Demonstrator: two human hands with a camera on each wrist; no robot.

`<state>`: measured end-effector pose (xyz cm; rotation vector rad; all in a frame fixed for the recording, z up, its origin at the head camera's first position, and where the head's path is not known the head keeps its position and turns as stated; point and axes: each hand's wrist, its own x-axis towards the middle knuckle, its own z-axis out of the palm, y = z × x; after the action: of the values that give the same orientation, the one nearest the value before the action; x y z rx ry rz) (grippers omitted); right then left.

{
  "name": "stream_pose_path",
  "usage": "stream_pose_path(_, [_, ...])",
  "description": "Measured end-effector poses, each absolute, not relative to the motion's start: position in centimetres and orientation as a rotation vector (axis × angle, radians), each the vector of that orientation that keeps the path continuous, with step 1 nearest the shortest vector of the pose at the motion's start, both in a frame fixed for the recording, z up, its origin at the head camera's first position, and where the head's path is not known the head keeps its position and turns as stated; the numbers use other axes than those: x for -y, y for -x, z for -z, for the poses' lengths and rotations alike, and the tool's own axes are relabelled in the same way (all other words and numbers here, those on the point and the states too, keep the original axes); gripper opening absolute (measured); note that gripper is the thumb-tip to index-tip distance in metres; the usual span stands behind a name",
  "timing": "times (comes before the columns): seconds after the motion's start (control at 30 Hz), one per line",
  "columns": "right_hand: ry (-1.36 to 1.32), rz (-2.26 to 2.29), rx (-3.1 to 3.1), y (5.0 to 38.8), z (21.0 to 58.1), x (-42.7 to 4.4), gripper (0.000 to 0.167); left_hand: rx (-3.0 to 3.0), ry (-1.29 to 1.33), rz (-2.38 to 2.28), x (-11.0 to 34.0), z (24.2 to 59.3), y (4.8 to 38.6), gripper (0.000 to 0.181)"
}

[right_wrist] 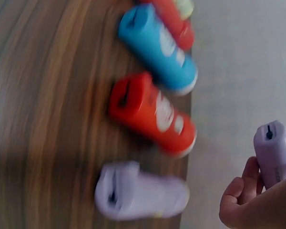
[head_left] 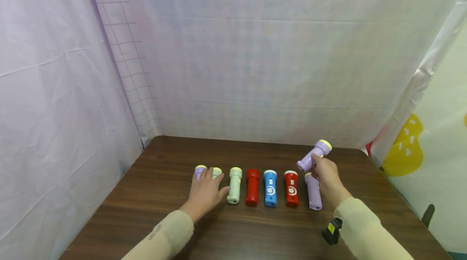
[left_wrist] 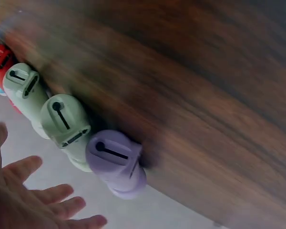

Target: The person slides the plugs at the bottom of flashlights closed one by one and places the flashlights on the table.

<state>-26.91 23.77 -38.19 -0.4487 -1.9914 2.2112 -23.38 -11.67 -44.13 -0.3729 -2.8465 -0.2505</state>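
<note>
My right hand [head_left: 327,175] grips a purple flashlight [head_left: 314,156] above the table, its yellow-rimmed head tilted up to the right. Under that hand a second purple flashlight [head_left: 313,192] lies at the right end of a row. My left hand [head_left: 207,190] is spread over the left end, fingers extended and apart. Partly covered by it in the head view are a purple flashlight [left_wrist: 115,160] and a green flashlight [left_wrist: 64,119]. In the left wrist view the fingers show a gap from both. Beside the left thumb lies another green flashlight [head_left: 235,185].
Mid-row lie a plain red flashlight [head_left: 252,187], a blue flashlight [head_left: 270,188] and a red flashlight with a white emblem [head_left: 291,188]. All rest on the dark wooden table [head_left: 233,231]. A pale curtain [head_left: 255,57] hangs behind it. A black device [head_left: 332,231] is by the right sleeve.
</note>
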Motion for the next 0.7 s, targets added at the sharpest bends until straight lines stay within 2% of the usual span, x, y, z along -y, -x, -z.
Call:
stream_pose_path(0.1, [0.47, -2.135, 2.047, 27.0, 38.8, -25.8, 0.016, 2.883, 0.374, 0.219, 12.0, 44.5, 23.3, 0.056])
stream_pose_path(0.2, [0.513, -2.066, 2.126, 27.0, 39.5, -28.2, 0.02, 2.904, 0.399, 0.201, 12.3, 44.9, 23.1, 0.055])
stream_pose_path(0.33, [0.544, -1.881, 2.405, 27.1, 40.7, -31.6, 0.053, 2.891, 0.443, 0.187, 12.6, 45.2, 22.8, 0.05])
stream_pose_path(0.4, [0.513, -1.734, 2.548, 26.9, 41.1, -33.0, 0.062, 2.888, 0.452, 0.185, 12.7, 45.3, 22.7, 0.048])
stream_pose_path(0.7, [0.258, -1.551, 2.905, 25.1, 42.4, -35.8, 0.05, 2.939, 0.456, 0.232, 12.5, 45.4, 22.1, 0.05])
